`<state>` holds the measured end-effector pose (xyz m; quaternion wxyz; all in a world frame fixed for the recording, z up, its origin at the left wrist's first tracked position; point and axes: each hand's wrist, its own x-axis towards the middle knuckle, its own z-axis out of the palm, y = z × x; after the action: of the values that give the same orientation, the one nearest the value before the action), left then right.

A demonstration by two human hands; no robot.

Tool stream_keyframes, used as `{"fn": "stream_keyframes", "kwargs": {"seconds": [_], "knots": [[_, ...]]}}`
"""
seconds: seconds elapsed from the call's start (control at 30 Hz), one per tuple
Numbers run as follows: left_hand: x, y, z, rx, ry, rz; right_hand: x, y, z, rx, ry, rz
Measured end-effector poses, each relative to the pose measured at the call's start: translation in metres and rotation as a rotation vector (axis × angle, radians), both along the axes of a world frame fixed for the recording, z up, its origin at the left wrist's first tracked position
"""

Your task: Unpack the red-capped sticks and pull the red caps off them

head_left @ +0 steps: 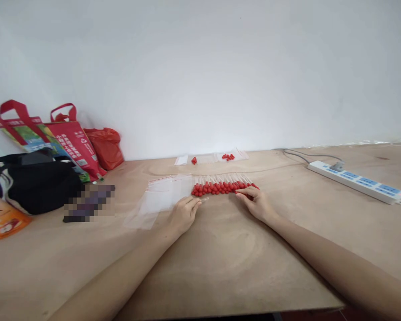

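Note:
A row of thin clear tubes with red caps (217, 187) lies across the middle of the table, caps toward me. My left hand (184, 214) is closed in a pinch just in front of the row's left end. From its fingertips sticks out a small clear tube (204, 199), with no red cap visible on it. At the row's right end, my right hand (256, 203) has its thumb and fingers closed around a red cap, partly hidden by the fingers. Clear zip bags (160, 196) lie flat to the left of the row.
Near the wall lie more plastic bags (207, 158) with loose red caps (227, 157). A white power strip (357, 182) with a plugged-in cord lies at right. At left stand red shopping bags (73, 147), a black bag (40, 183), an orange package (5, 218) and a blurred-out dark object (89, 204).

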<state>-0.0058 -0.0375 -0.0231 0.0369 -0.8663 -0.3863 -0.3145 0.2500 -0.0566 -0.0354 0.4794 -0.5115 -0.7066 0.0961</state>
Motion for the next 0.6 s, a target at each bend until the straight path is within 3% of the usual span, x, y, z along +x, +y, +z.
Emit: {"fn": "stream_keyframes", "kwargs": {"seconds": [0.17, 0.4, 0.6], "knots": [[0.007, 0.0, 0.0, -0.019, -0.018, 0.008, -0.006, 0.0, 0.0, -0.017, -0.012, -0.058], [0.014, -0.001, 0.0, -0.023, -0.036, -0.013, -0.013, -0.005, 0.003, -0.043, -0.104, 0.009], [0.022, 0.0, -0.003, -0.056, -0.07, -0.049, -0.013, 0.004, -0.002, -0.045, -0.183, -0.035]]}}
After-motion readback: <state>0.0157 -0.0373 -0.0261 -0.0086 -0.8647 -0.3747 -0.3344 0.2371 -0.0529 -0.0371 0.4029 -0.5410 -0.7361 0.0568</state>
